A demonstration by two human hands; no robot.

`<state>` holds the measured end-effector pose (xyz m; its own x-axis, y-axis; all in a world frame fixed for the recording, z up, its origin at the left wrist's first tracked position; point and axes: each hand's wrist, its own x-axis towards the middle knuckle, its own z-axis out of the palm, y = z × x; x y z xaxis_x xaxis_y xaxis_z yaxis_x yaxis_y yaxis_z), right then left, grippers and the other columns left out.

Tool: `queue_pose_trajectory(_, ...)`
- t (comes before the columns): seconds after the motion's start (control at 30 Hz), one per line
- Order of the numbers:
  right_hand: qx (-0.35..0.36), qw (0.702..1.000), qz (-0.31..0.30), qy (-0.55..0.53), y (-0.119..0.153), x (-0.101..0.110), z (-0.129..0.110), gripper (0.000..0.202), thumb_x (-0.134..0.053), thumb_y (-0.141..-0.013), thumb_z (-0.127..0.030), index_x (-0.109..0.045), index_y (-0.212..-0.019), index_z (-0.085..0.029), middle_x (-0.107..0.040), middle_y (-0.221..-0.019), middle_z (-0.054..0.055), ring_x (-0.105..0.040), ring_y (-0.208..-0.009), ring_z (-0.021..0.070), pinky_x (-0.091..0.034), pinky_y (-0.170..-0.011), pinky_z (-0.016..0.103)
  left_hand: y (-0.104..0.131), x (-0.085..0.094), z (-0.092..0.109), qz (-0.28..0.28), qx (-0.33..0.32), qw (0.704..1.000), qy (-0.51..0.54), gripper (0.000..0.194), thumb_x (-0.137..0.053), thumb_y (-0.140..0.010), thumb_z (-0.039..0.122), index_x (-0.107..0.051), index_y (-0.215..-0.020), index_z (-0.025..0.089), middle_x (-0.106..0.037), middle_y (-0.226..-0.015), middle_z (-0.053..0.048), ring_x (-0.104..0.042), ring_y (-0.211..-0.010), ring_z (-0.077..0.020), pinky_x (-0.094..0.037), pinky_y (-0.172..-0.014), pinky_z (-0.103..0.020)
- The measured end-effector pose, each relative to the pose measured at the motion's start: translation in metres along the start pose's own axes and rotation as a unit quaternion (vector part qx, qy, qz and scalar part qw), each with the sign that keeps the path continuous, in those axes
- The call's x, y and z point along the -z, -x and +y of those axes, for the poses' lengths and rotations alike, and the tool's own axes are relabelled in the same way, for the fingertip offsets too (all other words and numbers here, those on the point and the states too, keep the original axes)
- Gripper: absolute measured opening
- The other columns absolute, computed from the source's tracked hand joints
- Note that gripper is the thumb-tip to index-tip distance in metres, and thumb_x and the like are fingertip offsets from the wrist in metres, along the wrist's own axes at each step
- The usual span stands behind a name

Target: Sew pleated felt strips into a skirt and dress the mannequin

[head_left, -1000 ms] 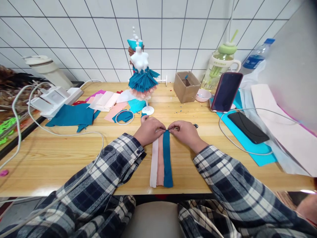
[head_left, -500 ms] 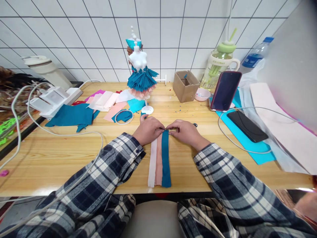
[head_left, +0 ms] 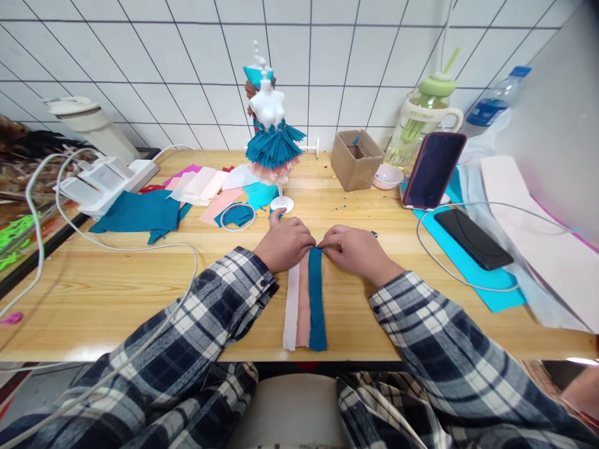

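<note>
Three narrow strips lie side by side on the wooden table: a white strip [head_left: 291,308], a pink strip [head_left: 304,305] and a teal strip [head_left: 317,305]. My left hand [head_left: 286,244] pinches the top end of the strips from the left. From the right, my right hand [head_left: 352,248] pinches the teal strip's top edge, its fingertips almost touching those of my left hand. Beyond them stands a small white mannequin [head_left: 269,106] in a teal and pink ruffled skirt [head_left: 275,146].
Fabric scraps [head_left: 135,211], a white ring [head_left: 238,228] and a power strip [head_left: 105,181] are at the left. A cardboard box [head_left: 356,163], pink bowl [head_left: 388,177], propped phone [head_left: 433,169], flat phone [head_left: 472,238] and bottles stand or lie at the right.
The view has shifted slightly. My fingertips have moved a little at the top edge of the teal strip; both hands stay pinched there.
</note>
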<state>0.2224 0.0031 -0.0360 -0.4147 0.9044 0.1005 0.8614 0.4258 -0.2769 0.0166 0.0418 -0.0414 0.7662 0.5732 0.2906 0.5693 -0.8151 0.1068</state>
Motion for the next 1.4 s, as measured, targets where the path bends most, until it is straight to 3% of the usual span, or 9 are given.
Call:
queue_pose_trajectory(0.2,-0.002,0.999,-0.029,0.045,0.001,0.004,-0.003,0.028,-0.049,-0.092,-0.035,-0.073,-0.105,-0.036,-0.069,-0.11,-0.001,-0.065,-0.088,0.0171,-0.042,-0.066,0.026,0.003,0.009,-0.003,-0.032,-0.064,0.997,-0.012,0.023,-0.053,-0.089,0.022,-0.074,-0.093,0.029,-0.072,-0.1,-0.002,-0.054,-0.104,-0.0229,-0.017,-0.106,-0.054)
queue_pose_trajectory(0.4,-0.012,1.0,0.022,-0.007,0.001,0.0,-0.001,0.03,-0.047,-0.095,-0.03,-0.07,-0.114,-0.032,-0.072,-0.111,0.0,-0.065,-0.099,0.0194,-0.045,-0.077,0.029,0.005,0.014,-0.004,-0.056,-0.043,0.997,-0.012,0.022,-0.054,-0.088,0.029,-0.075,-0.097,0.032,-0.065,-0.12,-0.004,-0.048,-0.116,-0.028,-0.017,-0.104,-0.056)
queue_pose_trajectory(0.57,-0.025,1.0,0.007,0.013,-0.005,-0.006,-0.01,0.026,-0.048,-0.094,-0.032,-0.072,-0.103,-0.027,-0.07,-0.1,0.004,-0.065,-0.09,0.0188,-0.042,-0.069,0.027,0.006,0.009,-0.006,-0.044,-0.028,0.998,0.025,0.022,-0.055,-0.088,0.028,-0.075,-0.094,0.03,-0.068,-0.113,-0.004,-0.053,-0.111,-0.0268,-0.021,-0.104,-0.055)
queue_pose_trajectory(0.73,-0.023,1.0,0.004,0.011,-0.007,-0.008,-0.013,0.023,-0.047,-0.094,-0.027,-0.07,-0.098,-0.025,-0.068,-0.097,0.004,-0.063,-0.088,0.0178,-0.041,-0.069,0.026,0.006,-0.001,-0.017,0.062,0.149,0.978,0.134,0.034,-0.047,-0.093,0.039,-0.069,-0.112,0.023,-0.072,-0.107,-0.007,-0.062,-0.099,-0.0211,-0.041,-0.093,-0.039)
queue_pose_trajectory(0.83,-0.012,1.0,0.009,0.012,-0.006,-0.007,-0.012,0.024,-0.046,-0.094,-0.027,-0.07,-0.097,-0.026,-0.068,-0.096,0.004,-0.063,-0.086,0.0181,-0.04,-0.068,0.027,0.006,-0.004,-0.025,0.075,0.216,0.963,0.14,0.033,-0.049,-0.092,0.042,-0.072,-0.102,0.02,-0.074,-0.099,-0.007,-0.063,-0.092,-0.0206,-0.045,-0.083,-0.034)
queue_pose_trajectory(0.93,-0.011,1.0,0.022,-0.003,-0.005,-0.006,-0.01,0.023,-0.047,-0.095,-0.029,-0.07,-0.096,-0.026,-0.069,-0.095,0.003,-0.063,-0.088,0.0185,-0.04,-0.069,0.027,0.006,-0.004,-0.025,0.019,0.203,0.973,0.107,0.024,-0.061,-0.084,0.041,-0.074,-0.082,0.022,-0.073,-0.086,-0.005,-0.062,-0.088,-0.0216,-0.042,-0.084,-0.036)
queue_pose_trajectory(1.13,-0.071,0.992,0.094,-0.054,-0.008,-0.01,-0.01,0.021,-0.042,-0.097,-0.022,-0.062,-0.103,-0.023,-0.068,-0.1,0.002,-0.062,-0.092,0.0167,-0.041,-0.073,0.027,0.007,-0.004,-0.022,-0.007,0.186,0.979,0.086,0.022,-0.063,-0.082,0.043,-0.072,-0.087,0.024,-0.07,-0.086,-0.004,-0.06,-0.09,-0.0226,-0.037,-0.085,-0.038)
queue_pose_trajectory(1.27,-0.088,0.994,0.067,-0.024,-0.01,-0.017,-0.015,0.015,-0.056,-0.091,-0.037,-0.064,-0.093,-0.024,-0.064,-0.096,0.004,-0.061,-0.089,0.0197,-0.042,-0.069,0.028,0.009,-0.006,-0.024,-0.013,0.188,0.979,0.075,0.022,-0.063,-0.083,0.043,-0.071,-0.088,0.024,-0.069,-0.086,-0.004,-0.059,-0.089,-0.0229,-0.036,-0.084,-0.038)
queue_pose_trajectory(1.4,-0.073,0.996,0.049,-0.034,-0.01,-0.017,-0.015,0.012,-0.061,-0.089,-0.034,-0.064,-0.088,-0.022,-0.062,-0.094,0.004,-0.059,-0.09,0.0188,-0.041,-0.072,0.027,0.01,-0.001,-0.023,-0.019,0.161,0.982,0.095,0.022,-0.061,-0.083,0.042,-0.071,-0.087,0.023,-0.069,-0.089,-0.005,-0.059,-0.09,-0.0219,-0.038,-0.083,-0.036)
